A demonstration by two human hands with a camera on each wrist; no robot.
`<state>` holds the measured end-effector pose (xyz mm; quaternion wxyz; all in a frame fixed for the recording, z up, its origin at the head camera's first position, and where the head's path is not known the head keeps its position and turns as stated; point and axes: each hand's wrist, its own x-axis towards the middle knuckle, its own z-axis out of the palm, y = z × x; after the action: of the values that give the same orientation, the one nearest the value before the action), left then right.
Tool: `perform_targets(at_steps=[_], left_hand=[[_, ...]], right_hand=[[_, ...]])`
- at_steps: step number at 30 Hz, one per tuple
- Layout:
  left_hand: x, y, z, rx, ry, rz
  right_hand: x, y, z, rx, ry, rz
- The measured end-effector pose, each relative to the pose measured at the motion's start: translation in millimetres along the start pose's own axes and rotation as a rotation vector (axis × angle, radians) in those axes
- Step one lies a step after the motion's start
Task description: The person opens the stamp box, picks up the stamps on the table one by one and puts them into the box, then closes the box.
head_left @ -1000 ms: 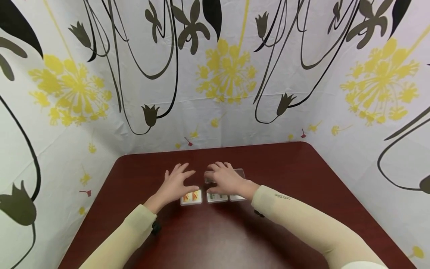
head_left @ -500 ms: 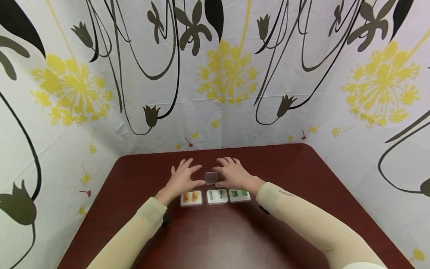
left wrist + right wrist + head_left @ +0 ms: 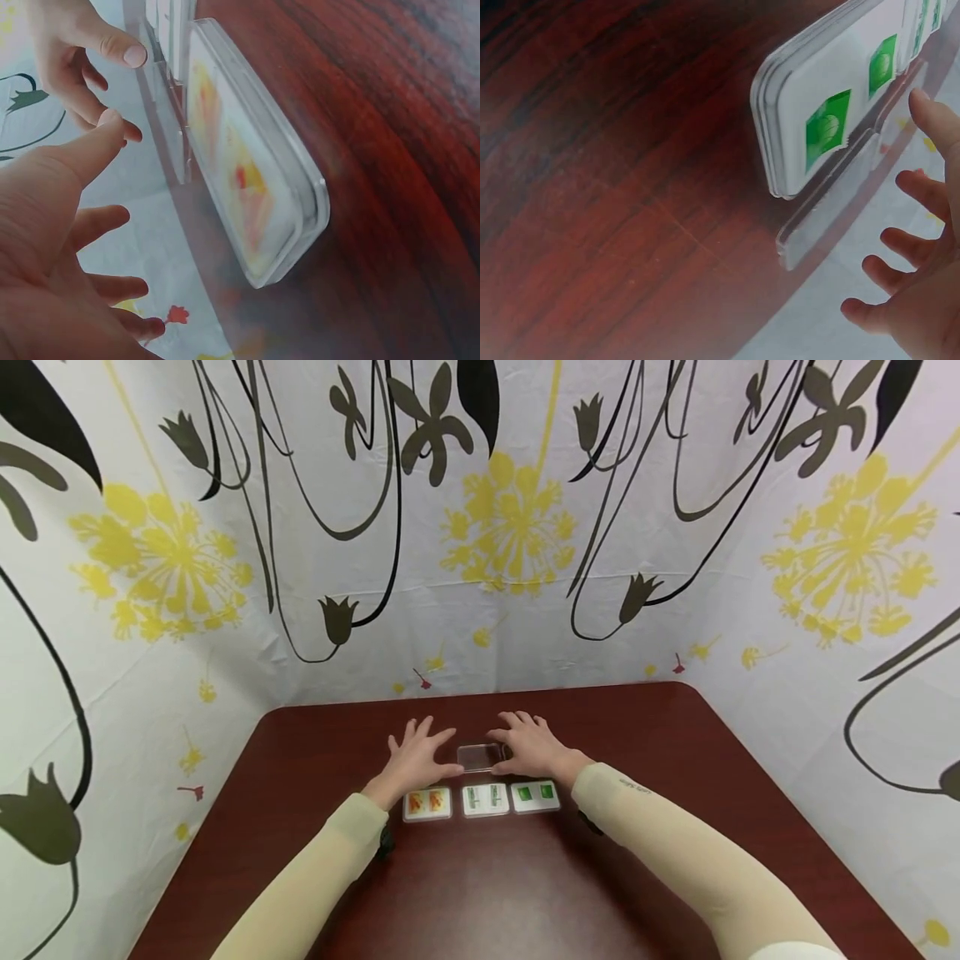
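Observation:
My left hand (image 3: 412,762) hovers behind the left box, its fingers spread and holding nothing. The right hand (image 3: 531,748) is held over the clear plastic pieces, fingers apart and lightly bent. Between the two hands lies a flat clear plastic piece (image 3: 477,758), like a lid; the right fingers overlap its right end. In the right wrist view a second clear piece (image 3: 825,214) lies behind the right box, beneath the hand. Three clear boxes stand in a row: one with orange pictures (image 3: 427,803), one with green print (image 3: 485,798), and one with green squares (image 3: 535,795).
A dark red-brown table (image 3: 480,877) with rounded far corners carries everything. Right behind it hangs a white cloth (image 3: 495,635) with flower patterns, which also runs along both sides.
Both hands have shifted to the right. The right hand has uncovered the middle and right boxes and part of the clear piece; the left hand has come nearer that piece.

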<state>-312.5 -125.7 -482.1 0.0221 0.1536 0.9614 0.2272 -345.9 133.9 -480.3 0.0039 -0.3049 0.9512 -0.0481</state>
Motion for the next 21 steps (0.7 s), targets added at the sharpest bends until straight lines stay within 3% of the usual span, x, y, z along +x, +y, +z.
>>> perform_targets(at_steps=[4, 15, 21], left_hand=[[5.0, -2.7, 7.6, 0.006, -0.047, -0.009], [9.7, -6.3, 21.5, 0.028, -0.089, -0.016], [13.6, -8.4, 21.4, 0.006, -0.049, 0.01]], right_hand=[[1, 2, 3.5, 0.019, -0.035, 0.027], [7, 3, 8.2, 0.08, -0.057, 0.061], [10, 5, 10.1, 0.105, -0.048, 0.081]])
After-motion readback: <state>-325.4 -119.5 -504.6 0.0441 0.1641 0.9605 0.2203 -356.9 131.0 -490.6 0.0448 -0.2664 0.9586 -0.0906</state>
